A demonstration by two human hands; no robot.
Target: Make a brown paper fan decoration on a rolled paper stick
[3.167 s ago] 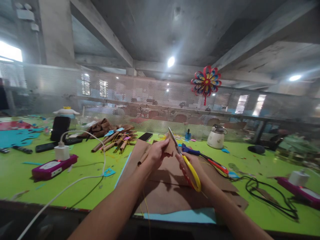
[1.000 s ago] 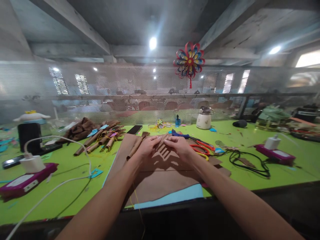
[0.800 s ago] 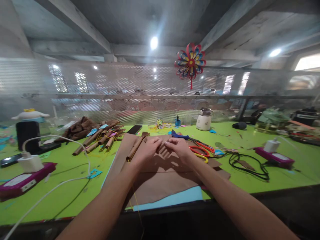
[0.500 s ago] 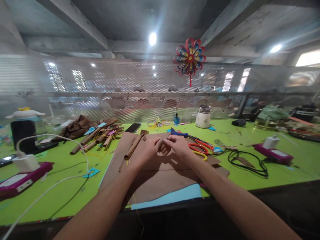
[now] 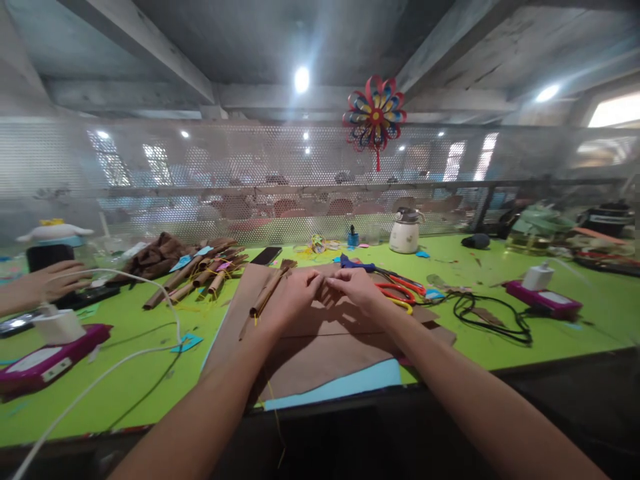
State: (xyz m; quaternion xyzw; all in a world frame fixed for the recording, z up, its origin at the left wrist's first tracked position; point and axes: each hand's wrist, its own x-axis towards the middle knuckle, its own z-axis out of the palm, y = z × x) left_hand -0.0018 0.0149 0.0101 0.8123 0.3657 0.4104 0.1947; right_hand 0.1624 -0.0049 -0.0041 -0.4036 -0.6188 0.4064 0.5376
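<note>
My left hand [image 5: 299,291] and my right hand [image 5: 356,287] meet fingertip to fingertip above a sheet of brown paper [image 5: 320,363]. Thumb and forefinger are pinched on each side; whatever sits between them is too small to make out. Left of my left hand lies a rolled brown paper tube [image 5: 266,293] with a yellow string at its lower end. Light blue paper [image 5: 345,387] shows under the brown sheet's front edge. Beyond my right hand rest scissors with red handles [image 5: 400,291], a yellow-handled pair [image 5: 403,307] and a dark blue-handled tool [image 5: 355,264].
More brown tubes [image 5: 205,273] with yellow strings are piled at the left, near a black phone [image 5: 266,255]. A white jug [image 5: 405,230] stands behind. Purple power strips [image 5: 543,300] and a black cable [image 5: 493,320] lie right. Another person's hand [image 5: 55,283] reaches in from the left.
Another person's hand has come in at the left edge, over the black phone stand there. My hands stay pinched together in nearly the same place; the view has shifted slightly.
</note>
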